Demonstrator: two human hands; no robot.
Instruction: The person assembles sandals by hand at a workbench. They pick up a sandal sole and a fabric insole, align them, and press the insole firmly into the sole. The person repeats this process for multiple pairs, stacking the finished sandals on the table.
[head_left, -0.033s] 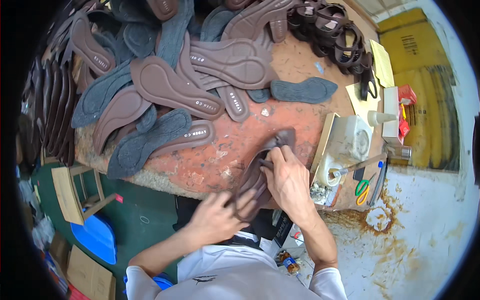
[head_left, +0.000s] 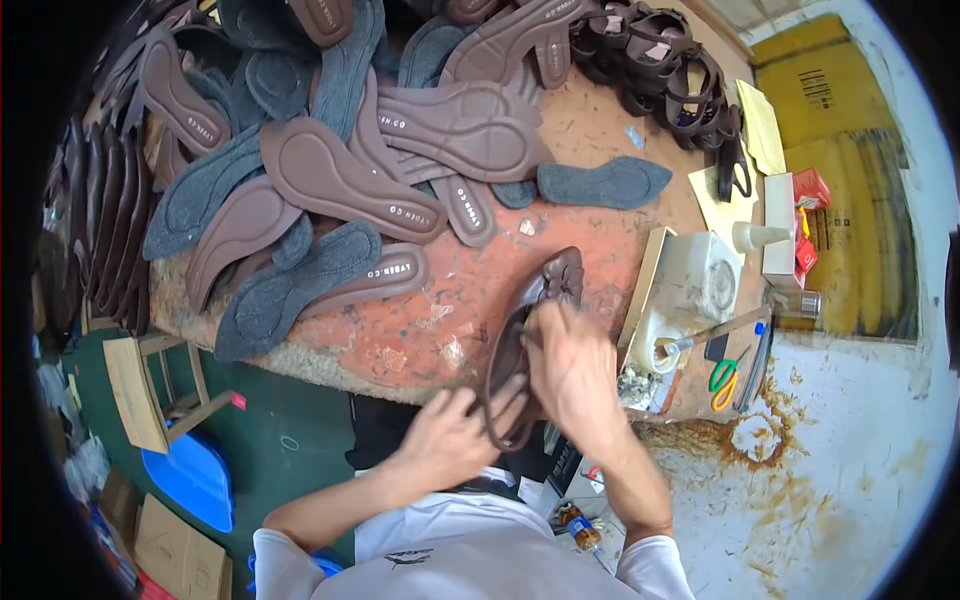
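At the near edge of the workbench I hold a dark brown sandal (head_left: 562,274), its toe pointing away from me and a thin strap looping at its near end. My left hand (head_left: 450,432) is closed on the near end by the strap. My right hand (head_left: 572,365), smeared by motion, has its fingers bent over the sandal's opening from the right; its fingertips are partly hidden. Left of and beyond the sandal lie brown insoles (head_left: 345,175) and grey-backed insoles (head_left: 300,285), heaped on one another. A lone grey insole (head_left: 607,182) lies farther off.
Finished dark sandals (head_left: 660,60) stand at the far right. A white glue container (head_left: 705,280), a brush (head_left: 715,332) and scissors with green and orange handles (head_left: 724,385) are on the right. A wooden stool (head_left: 135,390) and blue dustpan (head_left: 190,475) sit on the floor at left.
My right hand has shifted slightly toward me along the sandal, uncovering more of the toe. My left hand has moved a little right, and the strap loop shows more clearly.
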